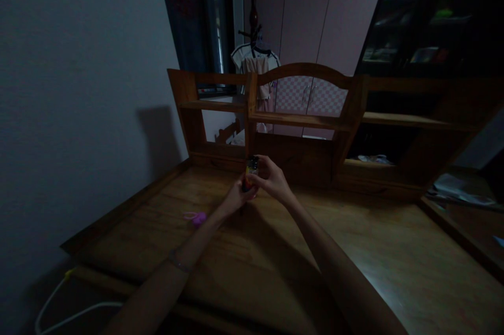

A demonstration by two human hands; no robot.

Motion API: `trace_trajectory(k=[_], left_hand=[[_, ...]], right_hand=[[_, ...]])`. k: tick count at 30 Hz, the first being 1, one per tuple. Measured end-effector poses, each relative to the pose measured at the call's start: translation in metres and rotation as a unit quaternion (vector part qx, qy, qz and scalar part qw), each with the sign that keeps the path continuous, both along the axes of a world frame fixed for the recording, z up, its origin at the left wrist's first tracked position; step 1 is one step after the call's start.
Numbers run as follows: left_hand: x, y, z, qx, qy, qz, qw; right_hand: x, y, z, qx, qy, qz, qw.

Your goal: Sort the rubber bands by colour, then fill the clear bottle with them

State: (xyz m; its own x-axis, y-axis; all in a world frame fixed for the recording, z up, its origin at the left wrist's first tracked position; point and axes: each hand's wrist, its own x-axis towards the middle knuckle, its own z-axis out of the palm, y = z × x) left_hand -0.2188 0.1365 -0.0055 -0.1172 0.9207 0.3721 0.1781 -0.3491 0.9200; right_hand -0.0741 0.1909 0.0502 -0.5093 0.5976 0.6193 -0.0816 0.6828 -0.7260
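Both my hands meet over the far middle of a wooden desk (354, 251). My left hand (235, 197) is closed round the lower part of a small bottle (251, 169) with a dark cap and a yellow-orange label. My right hand (272, 177) is closed on the bottle's upper part, fingers pinched near the cap. The bottle stands roughly upright just in front of the desk's wooden shelf unit (299, 119). The room is dim and the bottle's details are hard to make out.
A small pink-purple object (196, 217) lies on the desk left of my hands. A grey wall (79, 88) runs along the left. Pink cupboards (315, 14) and hanging clothes (255, 70) stand behind the shelf. A white cable (66, 303) hangs at lower left.
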Motion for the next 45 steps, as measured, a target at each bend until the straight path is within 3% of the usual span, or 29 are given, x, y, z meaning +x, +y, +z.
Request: trace_trajectory(k=[5,9,25,38,45], left_hand=[[-0.001,0.003,-0.002,0.029,0.015,0.08,0.996],[0.0,0.005,-0.005,0.061,0.057,0.096,0.992],[0.005,-0.004,-0.003,0.062,0.115,0.097,0.987],[0.001,-0.001,-0.009,0.064,0.219,0.088,0.97],[-0.001,-0.002,-0.007,0.063,0.172,0.1,0.978]], right_hand=[[0.007,-0.013,0.021,0.09,0.028,-0.056,0.994],[0.012,-0.018,0.032,0.127,0.026,-0.061,0.99],[0.017,-0.014,0.036,0.173,-0.06,-0.072,0.98],[0.022,-0.001,0.035,0.097,-0.177,-0.049,0.978],[0.036,-0.001,0.053,0.117,-0.075,-0.071,0.988]])
